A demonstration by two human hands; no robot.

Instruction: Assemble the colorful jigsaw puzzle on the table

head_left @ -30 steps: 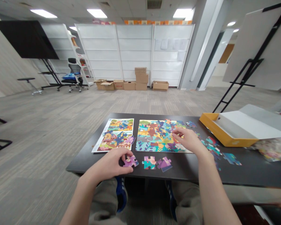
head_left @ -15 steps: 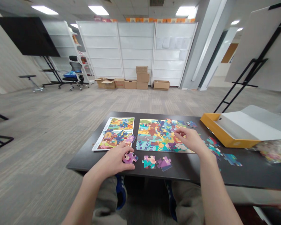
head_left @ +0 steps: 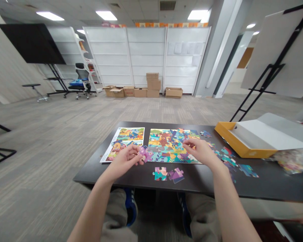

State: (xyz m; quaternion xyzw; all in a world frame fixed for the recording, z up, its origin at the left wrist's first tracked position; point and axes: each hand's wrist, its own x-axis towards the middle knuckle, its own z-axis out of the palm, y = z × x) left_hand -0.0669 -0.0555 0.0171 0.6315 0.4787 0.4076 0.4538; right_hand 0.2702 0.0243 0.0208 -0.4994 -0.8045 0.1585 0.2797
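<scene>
Fingers (head_left: 134, 153) of the left hand (head_left: 120, 163) are closed on a purple jigsaw piece (head_left: 146, 153), holding it up off the worktop (head_left: 131, 178), over the lower right corner of a printed picture sheet (head_left: 125, 143) and at the left edge of a part-built jigsaw puzzle (head_left: 174, 144). The right hand (head_left: 201, 152) is over the lower right part of that puzzle, its fingers (head_left: 189, 145) loosely curled with their tips at the surface; whether they grip a piece cannot be told from this view. A teal and pink jigsaw piece (head_left: 160, 173) and a second purple jigsaw piece (head_left: 176, 175) lie side by side on the worktop, just below the puzzle. Scattered teal jigsaw pieces (head_left: 247, 170) lie to the right of the right hand, near an open orange box (head_left: 242, 145) with a white lid (head_left: 270, 132) and a blurred clear plastic bag (head_left: 291, 160). Beyond the worktop, stacked cardboard boxes (head_left: 153, 85) stand on the grey carpet (head_left: 65, 134) against white cabinets (head_left: 146, 53).
</scene>
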